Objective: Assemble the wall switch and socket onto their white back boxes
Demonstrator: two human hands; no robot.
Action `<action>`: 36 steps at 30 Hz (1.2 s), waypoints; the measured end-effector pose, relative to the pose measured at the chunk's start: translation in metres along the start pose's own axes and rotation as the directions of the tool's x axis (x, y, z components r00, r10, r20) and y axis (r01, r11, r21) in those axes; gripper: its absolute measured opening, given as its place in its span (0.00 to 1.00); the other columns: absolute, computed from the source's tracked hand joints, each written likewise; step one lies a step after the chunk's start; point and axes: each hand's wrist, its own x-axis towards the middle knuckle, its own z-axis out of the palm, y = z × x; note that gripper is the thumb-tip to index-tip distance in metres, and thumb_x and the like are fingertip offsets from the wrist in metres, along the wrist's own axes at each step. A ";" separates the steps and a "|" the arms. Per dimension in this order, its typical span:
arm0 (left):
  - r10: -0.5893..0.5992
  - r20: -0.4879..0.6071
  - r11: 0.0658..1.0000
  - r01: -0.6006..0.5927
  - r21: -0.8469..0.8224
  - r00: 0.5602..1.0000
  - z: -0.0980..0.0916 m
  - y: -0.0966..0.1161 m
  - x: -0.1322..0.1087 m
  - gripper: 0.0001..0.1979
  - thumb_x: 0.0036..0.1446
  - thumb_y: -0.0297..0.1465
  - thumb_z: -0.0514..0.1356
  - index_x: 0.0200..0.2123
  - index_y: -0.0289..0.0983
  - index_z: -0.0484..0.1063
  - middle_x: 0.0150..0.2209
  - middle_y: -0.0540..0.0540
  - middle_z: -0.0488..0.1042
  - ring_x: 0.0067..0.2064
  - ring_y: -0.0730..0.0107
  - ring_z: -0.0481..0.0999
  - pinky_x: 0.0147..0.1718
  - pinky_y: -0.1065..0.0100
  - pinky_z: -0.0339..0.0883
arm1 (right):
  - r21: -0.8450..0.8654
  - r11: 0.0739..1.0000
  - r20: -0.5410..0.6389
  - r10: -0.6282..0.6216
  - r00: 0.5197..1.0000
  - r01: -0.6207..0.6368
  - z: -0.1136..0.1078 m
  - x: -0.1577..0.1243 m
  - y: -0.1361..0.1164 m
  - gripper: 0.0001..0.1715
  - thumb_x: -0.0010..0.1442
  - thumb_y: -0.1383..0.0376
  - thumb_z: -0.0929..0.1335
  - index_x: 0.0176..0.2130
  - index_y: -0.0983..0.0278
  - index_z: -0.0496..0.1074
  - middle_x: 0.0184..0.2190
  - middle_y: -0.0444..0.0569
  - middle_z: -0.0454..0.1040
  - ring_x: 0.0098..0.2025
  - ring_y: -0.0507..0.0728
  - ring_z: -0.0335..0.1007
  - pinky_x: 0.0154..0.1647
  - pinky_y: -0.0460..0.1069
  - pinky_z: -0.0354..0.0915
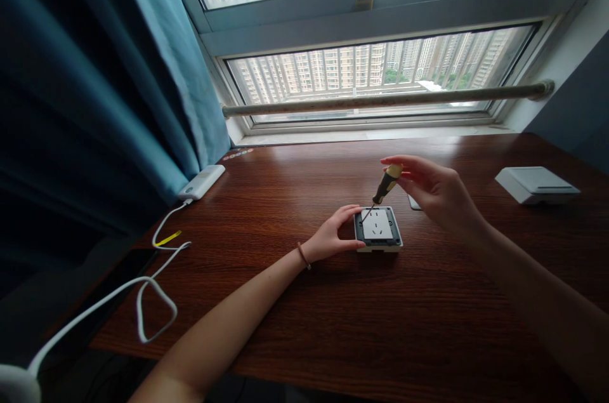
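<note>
A wall socket with a white face and dark grey frame lies on the brown table, seated on a white back box. My left hand grips the socket's left side, thumb at the near edge and fingers at the far left corner. In my right hand is a screwdriver with a black and yellow handle, held by its top end. The screwdriver slants down to the left, and its tip meets the left part of the socket's frame, near a screw hole. Behind my right hand, a small white item is partly hidden.
A white box-shaped object stands on the table at the right. At the left, a white power strip lies by the blue curtain, its white cable looping over the table edge. A window with a rail is behind.
</note>
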 end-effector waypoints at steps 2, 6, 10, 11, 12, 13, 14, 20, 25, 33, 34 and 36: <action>0.004 0.001 1.000 -0.004 0.008 1.000 0.000 0.000 0.000 0.35 0.44 0.36 0.66 0.57 0.43 0.59 0.60 0.41 0.57 0.61 0.56 0.56 0.61 0.55 0.49 | -0.011 1.000 -0.015 -0.015 1.000 0.014 0.002 -0.001 0.001 0.16 0.56 0.67 0.67 0.47 0.62 0.70 0.46 0.50 0.72 0.47 0.58 0.70 0.51 0.56 0.68; 0.007 0.003 1.000 -0.007 0.010 1.000 0.000 0.000 0.000 0.35 0.45 0.36 0.66 0.57 0.43 0.59 0.60 0.41 0.57 0.61 0.56 0.56 0.61 0.55 0.49 | -0.018 1.000 -0.052 0.017 0.999 -0.018 0.006 -0.002 0.005 0.19 0.53 0.67 0.70 0.47 0.62 0.70 0.42 0.49 0.75 0.43 0.58 0.73 0.49 0.57 0.69; 0.005 0.005 1.000 -0.005 0.007 1.000 0.000 0.000 0.000 0.35 0.45 0.36 0.66 0.57 0.42 0.59 0.60 0.41 0.57 0.61 0.57 0.56 0.61 0.55 0.48 | -0.006 0.998 -0.076 0.055 0.996 -0.055 0.007 -0.002 0.008 0.19 0.54 0.68 0.69 0.48 0.62 0.69 0.40 0.49 0.75 0.42 0.58 0.74 0.46 0.57 0.71; 0.004 0.006 1.000 -0.004 0.008 1.000 0.000 0.000 0.000 0.35 0.45 0.36 0.66 0.57 0.42 0.59 0.60 0.41 0.57 0.61 0.56 0.55 0.61 0.55 0.48 | 0.000 0.998 -0.076 0.056 0.995 -0.057 0.007 -0.002 0.008 0.19 0.54 0.67 0.68 0.48 0.62 0.69 0.40 0.49 0.75 0.43 0.58 0.73 0.46 0.57 0.72; 0.004 0.008 1.000 -0.004 0.008 1.000 0.000 0.001 0.000 0.35 0.45 0.36 0.66 0.57 0.42 0.59 0.60 0.41 0.57 0.61 0.56 0.55 0.61 0.55 0.48 | 0.009 0.998 -0.078 0.057 0.995 -0.057 0.007 -0.002 0.008 0.19 0.55 0.67 0.68 0.48 0.62 0.69 0.41 0.49 0.75 0.43 0.58 0.73 0.45 0.56 0.72; 0.004 0.008 1.000 -0.004 0.009 1.000 0.000 0.001 0.000 0.35 0.45 0.36 0.66 0.57 0.42 0.59 0.60 0.41 0.57 0.61 0.56 0.55 0.61 0.54 0.48 | 0.017 0.998 -0.079 0.059 0.995 -0.057 0.007 -0.002 0.009 0.19 0.55 0.67 0.68 0.48 0.61 0.69 0.41 0.49 0.75 0.44 0.58 0.73 0.44 0.56 0.73; 0.004 0.007 1.000 -0.004 0.008 1.000 0.000 0.001 0.000 0.35 0.45 0.36 0.66 0.57 0.43 0.59 0.60 0.41 0.57 0.61 0.55 0.55 0.61 0.54 0.48 | 0.022 0.998 -0.081 0.060 0.995 -0.058 0.007 -0.003 0.009 0.20 0.55 0.67 0.68 0.49 0.61 0.68 0.41 0.49 0.75 0.44 0.59 0.73 0.44 0.56 0.73; 0.006 0.001 1.000 -0.006 -0.005 1.000 0.000 0.001 0.000 0.35 0.44 0.36 0.67 0.57 0.43 0.59 0.60 0.41 0.57 0.61 0.55 0.56 0.60 0.54 0.49 | 0.004 0.998 -0.084 0.057 0.995 -0.057 0.008 -0.003 0.009 0.19 0.55 0.67 0.68 0.48 0.61 0.69 0.41 0.50 0.75 0.44 0.59 0.73 0.43 0.55 0.73; 0.001 0.002 1.000 -0.001 -0.005 1.000 -0.001 0.000 0.000 0.35 0.44 0.36 0.67 0.57 0.43 0.60 0.59 0.41 0.58 0.61 0.54 0.56 0.60 0.54 0.49 | 0.001 0.998 -0.077 0.056 0.995 -0.056 0.009 -0.003 0.008 0.19 0.55 0.67 0.68 0.48 0.62 0.69 0.41 0.50 0.75 0.44 0.59 0.72 0.43 0.55 0.73; 0.000 -0.003 1.000 0.000 0.005 1.000 0.000 -0.002 0.000 0.36 0.44 0.37 0.67 0.57 0.43 0.60 0.60 0.41 0.57 0.61 0.55 0.55 0.61 0.54 0.48 | -0.018 0.999 -0.062 0.047 0.997 -0.048 0.009 -0.004 0.007 0.19 0.56 0.68 0.67 0.48 0.61 0.68 0.42 0.49 0.75 0.45 0.59 0.72 0.43 0.55 0.73; 0.001 -0.004 1.000 -0.001 0.003 1.000 -0.001 -0.002 0.000 0.36 0.44 0.37 0.67 0.57 0.43 0.60 0.60 0.41 0.57 0.61 0.54 0.55 0.61 0.54 0.48 | -0.026 0.999 -0.061 0.046 0.997 -0.048 0.009 -0.004 0.007 0.19 0.56 0.68 0.67 0.48 0.61 0.68 0.42 0.49 0.75 0.45 0.59 0.72 0.43 0.55 0.73; 0.001 -0.003 1.000 -0.001 0.001 1.000 -0.001 -0.001 0.000 0.36 0.44 0.37 0.67 0.57 0.43 0.60 0.60 0.41 0.57 0.61 0.54 0.55 0.61 0.53 0.48 | -0.041 0.998 -0.053 0.042 0.998 -0.044 0.009 -0.004 0.007 0.19 0.56 0.68 0.67 0.49 0.61 0.68 0.42 0.50 0.75 0.44 0.58 0.72 0.43 0.55 0.74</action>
